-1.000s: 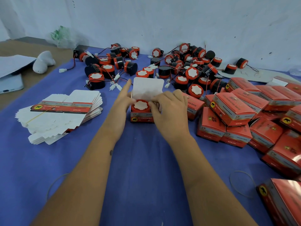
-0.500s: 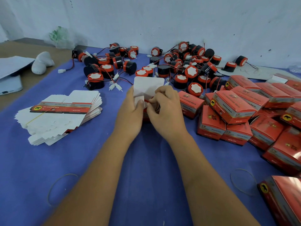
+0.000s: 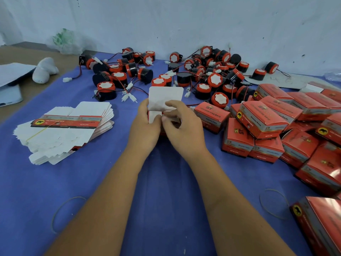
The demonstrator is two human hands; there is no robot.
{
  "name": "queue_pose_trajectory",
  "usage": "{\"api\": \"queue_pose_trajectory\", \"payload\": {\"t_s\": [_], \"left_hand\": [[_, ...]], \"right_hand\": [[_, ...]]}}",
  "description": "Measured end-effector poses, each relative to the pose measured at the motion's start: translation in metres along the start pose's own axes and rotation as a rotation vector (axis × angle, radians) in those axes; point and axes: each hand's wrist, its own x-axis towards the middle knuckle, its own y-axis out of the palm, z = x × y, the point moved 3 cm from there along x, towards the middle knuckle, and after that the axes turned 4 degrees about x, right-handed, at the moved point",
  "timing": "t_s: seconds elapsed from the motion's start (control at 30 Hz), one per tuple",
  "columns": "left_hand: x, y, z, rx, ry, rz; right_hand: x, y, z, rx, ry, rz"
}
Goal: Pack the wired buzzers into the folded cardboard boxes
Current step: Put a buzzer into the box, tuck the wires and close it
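**Closing a box with both hands**

Holding the box (image 3: pixel 162 115) between them, the two hands meet at the middle of the blue cloth (image 3: pixel 166 191). The left hand (image 3: pixel 144 126) grasps the left side of the box, its thumb pressing on a small white side flap. The right hand (image 3: pixel 184 126) has its fingers curled over the top of the box, and its fingertips pinch at the flaps there. The big white lid flap (image 3: pixel 166 97) stands up behind the fingers, not tucked in. The red body of the box is almost hidden under the hands (so I cannot tell if a buzzer is inside).

Just behind the box lies a loose heap of buzzers (image 3: pixel 203 76), red and black with thin wires and white plugs, reaching to the wall. To the right, closed boxes (image 3: pixel 263 119) are piled close together, some on top of others. To the left, well apart, a stack of flat boxes (image 3: pixel 70 126) rests with a yellow band around it. Two rubber bands (image 3: pixel 273 202) lie on the cloth near the forearms, one on each side.
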Motion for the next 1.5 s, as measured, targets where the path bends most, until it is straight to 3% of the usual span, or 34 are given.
{"api": "queue_pose_trajectory", "payload": {"t_s": [0.2, 0.27, 0.33, 0.43, 0.5, 0.57, 0.67, 0.83, 1.1, 1.27, 1.33, 1.5], "left_hand": [[-0.002, -0.012, -0.004, -0.055, 0.116, -0.044], [0.001, -0.020, -0.003, -0.082, 0.067, -0.018], [0.004, -0.026, -0.001, -0.146, 0.016, 0.062], [0.001, -0.030, 0.001, -0.126, 0.045, 0.155], [-0.001, -0.032, 0.002, 0.070, 0.144, 0.185], [-0.001, -0.035, 0.006, 0.198, 0.209, 0.246], [-0.001, -0.039, 0.006, 0.157, 0.192, 0.302], [0.001, -0.036, 0.004, 0.127, 0.196, 0.259], [-0.003, -0.035, 0.001, -0.017, 0.183, 0.177], [-0.005, -0.037, 0.004, -0.049, 0.172, 0.213], [-0.006, -0.039, 0.005, -0.018, 0.192, 0.222], [-0.006, -0.041, 0.006, 0.208, 0.267, 0.198]], "right_hand": [[0.004, -0.010, -0.006, 0.335, 0.181, -0.162], [0.004, -0.013, -0.007, 0.526, 0.250, -0.275], [0.006, -0.019, -0.010, 0.586, 0.270, -0.226], [0.007, -0.021, -0.015, 0.244, 0.185, 0.146], [0.006, -0.020, -0.017, 0.077, 0.112, 0.266], [0.008, -0.022, -0.018, 0.035, 0.083, 0.259], [0.008, -0.023, -0.016, -0.042, 0.014, 0.218], [0.005, -0.019, -0.009, -0.146, -0.086, 0.167], [0.002, -0.021, -0.006, -0.031, 0.015, 0.057], [-0.003, -0.020, -0.011, 0.085, 0.080, 0.132], [-0.007, -0.022, -0.011, -0.014, 0.020, 0.140], [-0.014, -0.021, 0.002, -0.524, -0.296, 0.085]]}}
